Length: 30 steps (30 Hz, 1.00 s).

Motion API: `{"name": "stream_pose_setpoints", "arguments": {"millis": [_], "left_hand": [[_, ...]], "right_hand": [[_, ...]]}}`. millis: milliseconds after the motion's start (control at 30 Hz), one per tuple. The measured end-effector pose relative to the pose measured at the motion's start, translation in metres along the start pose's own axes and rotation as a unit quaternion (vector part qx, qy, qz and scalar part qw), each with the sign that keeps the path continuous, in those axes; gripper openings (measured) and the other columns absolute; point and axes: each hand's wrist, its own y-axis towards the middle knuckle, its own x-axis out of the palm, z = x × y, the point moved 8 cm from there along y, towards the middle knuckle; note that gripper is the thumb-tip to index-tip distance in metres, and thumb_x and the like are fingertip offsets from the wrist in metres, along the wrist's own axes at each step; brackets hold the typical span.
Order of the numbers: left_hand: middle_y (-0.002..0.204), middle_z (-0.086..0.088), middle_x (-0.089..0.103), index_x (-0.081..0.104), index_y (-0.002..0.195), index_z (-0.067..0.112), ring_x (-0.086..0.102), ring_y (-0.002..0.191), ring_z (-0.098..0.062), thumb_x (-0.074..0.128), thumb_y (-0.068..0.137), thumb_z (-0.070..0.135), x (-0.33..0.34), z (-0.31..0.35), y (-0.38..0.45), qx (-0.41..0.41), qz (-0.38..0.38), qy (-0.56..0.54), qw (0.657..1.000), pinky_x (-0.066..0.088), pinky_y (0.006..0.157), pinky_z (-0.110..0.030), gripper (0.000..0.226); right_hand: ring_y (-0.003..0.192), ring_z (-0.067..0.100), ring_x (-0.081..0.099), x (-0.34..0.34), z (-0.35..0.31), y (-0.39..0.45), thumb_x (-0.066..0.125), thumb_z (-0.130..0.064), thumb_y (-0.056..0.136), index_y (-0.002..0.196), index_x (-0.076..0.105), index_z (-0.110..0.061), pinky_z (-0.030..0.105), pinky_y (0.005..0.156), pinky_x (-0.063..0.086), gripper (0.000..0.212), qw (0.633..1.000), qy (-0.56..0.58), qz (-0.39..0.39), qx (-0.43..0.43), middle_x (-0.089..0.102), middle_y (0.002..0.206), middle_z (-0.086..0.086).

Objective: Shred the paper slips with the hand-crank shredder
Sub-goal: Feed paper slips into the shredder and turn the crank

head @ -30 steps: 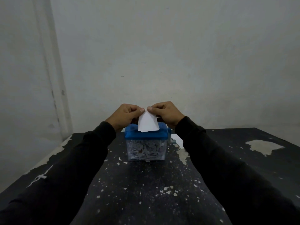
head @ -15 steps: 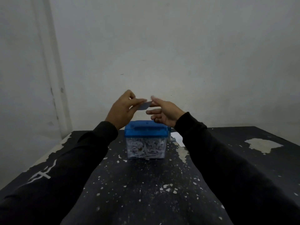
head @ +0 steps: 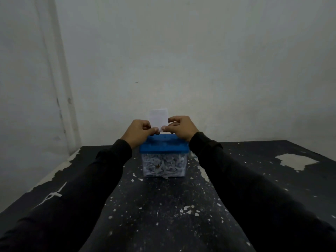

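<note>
A small hand-crank shredder stands mid-table, with a blue lid [head: 163, 145] over a clear bin [head: 164, 165] packed with white paper shreds. Just above the lid, a white paper slip [head: 158, 117] stands upright. My left hand [head: 140, 131] pinches its lower left corner, and my right hand [head: 180, 129] pinches its lower right edge. The slip's bottom edge is hidden behind my fingers. The crank is hidden behind my right wrist.
The black table [head: 163, 206] has chipped paint and white flecks, with a large bare patch [head: 296, 160] at the right. A pale wall rises close behind the shredder, and another wall runs along the table's left edge.
The slip first hung down over the lid, was then lifted and turned flat between both hands, and now stands upright above the lid. Both hands have come back down toward the shredder.
</note>
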Motion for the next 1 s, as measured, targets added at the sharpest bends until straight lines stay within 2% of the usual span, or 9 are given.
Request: {"name": "stream_pose_setpoints", "arguments": {"millis": [67,167,267,400,467,600,767,867,1000], "left_hand": [[0.064,0.002,0.064,0.062,0.066,0.007,0.057,0.056,-0.006,0.073,0.094,0.021,-0.001,0.002,0.0,-0.001,-0.012,0.051,0.999,0.045,0.056,-0.017,0.033],[0.068,-0.001,0.064,0.069,0.074,0.006,0.055,0.062,-0.01,0.071,0.096,0.023,-0.007,-0.003,0.003,-0.012,-0.009,0.065,0.998,0.045,0.059,-0.019,0.028],[0.082,-0.005,0.073,0.073,0.083,0.007,0.067,0.075,-0.017,0.071,0.095,0.02,-0.008,-0.008,0.002,-0.014,-0.02,0.067,0.997,0.052,0.066,-0.024,0.018],[0.075,0.006,0.068,0.069,0.076,0.018,0.062,0.063,0.002,0.07,0.096,0.019,-0.003,-0.009,-0.002,0.002,-0.024,0.099,0.995,0.045,0.058,-0.015,0.02],[0.085,0.0,0.07,0.072,0.091,0.013,0.065,0.074,-0.009,0.069,0.097,0.021,-0.001,-0.012,-0.001,0.004,-0.02,0.119,0.993,0.047,0.064,-0.02,0.01],[0.118,-0.007,0.067,0.064,0.128,0.006,0.063,0.103,-0.022,0.061,0.1,0.018,0.012,-0.018,-0.005,0.002,-0.012,0.107,0.994,0.047,0.079,-0.024,0.031],[0.126,-0.01,0.066,0.057,0.137,0.008,0.061,0.107,-0.021,0.055,0.103,0.017,0.017,-0.025,-0.015,0.014,0.028,0.08,0.996,0.051,0.087,-0.031,0.035],[0.12,-0.008,0.063,0.055,0.137,0.005,0.058,0.103,-0.02,0.052,0.104,0.016,0.018,-0.027,-0.018,0.019,0.047,0.078,0.996,0.047,0.075,-0.017,0.035],[0.118,-0.006,0.061,0.052,0.138,0.005,0.058,0.102,-0.022,0.05,0.105,0.016,0.02,-0.025,-0.019,0.027,0.049,0.079,0.995,0.044,0.08,-0.026,0.035]], "right_hand": [[0.053,0.003,0.047,0.001,-0.001,0.003,0.078,-0.019,0.089,0.078,0.061,-0.009,0.018,0.061,0.044,0.022,0.998,-0.058,-0.011,-0.018,0.055,0.066,0.003],[0.051,0.007,0.037,0.004,0.003,0.007,0.076,-0.02,0.09,0.066,0.054,-0.011,0.02,0.057,0.038,0.034,0.992,-0.117,-0.023,-0.028,0.043,0.064,0.004],[0.054,0.01,0.043,0.006,0.009,0.011,0.079,-0.024,0.087,0.06,0.057,-0.011,0.032,0.061,0.043,0.037,0.985,-0.168,-0.026,-0.02,0.05,0.059,0.005],[0.065,0.017,0.055,0.009,0.011,0.013,0.076,-0.03,0.088,0.076,0.072,0.0,0.044,0.075,0.055,0.032,0.974,-0.224,-0.039,-0.008,0.07,0.082,0.021],[0.067,0.016,0.056,0.011,0.01,0.012,0.076,-0.03,0.088,0.077,0.073,-0.001,0.042,0.075,0.054,0.031,0.969,-0.241,-0.041,-0.009,0.07,0.084,0.021],[0.061,0.014,0.053,0.015,0.007,0.009,0.076,-0.029,0.088,0.073,0.074,-0.006,0.034,0.067,0.047,0.028,0.967,-0.251,-0.052,-0.007,0.066,0.07,0.008],[0.102,0.016,0.063,-0.007,0.01,0.0,0.075,-0.052,0.084,0.101,0.075,-0.019,0.034,0.088,0.05,0.037,0.957,-0.288,-0.028,-0.02,0.069,0.108,-0.002],[0.106,0.018,0.054,-0.035,0.031,-0.018,0.072,-0.066,0.08,0.123,0.061,-0.021,0.033,0.087,0.045,0.063,0.96,-0.275,-0.023,0.043,0.054,0.117,-0.002],[0.112,0.022,0.053,-0.037,0.06,-0.037,0.061,-0.073,0.083,0.136,0.051,-0.028,0.036,0.086,0.047,0.071,0.971,-0.224,-0.049,0.069,0.051,0.145,0.007]]}}
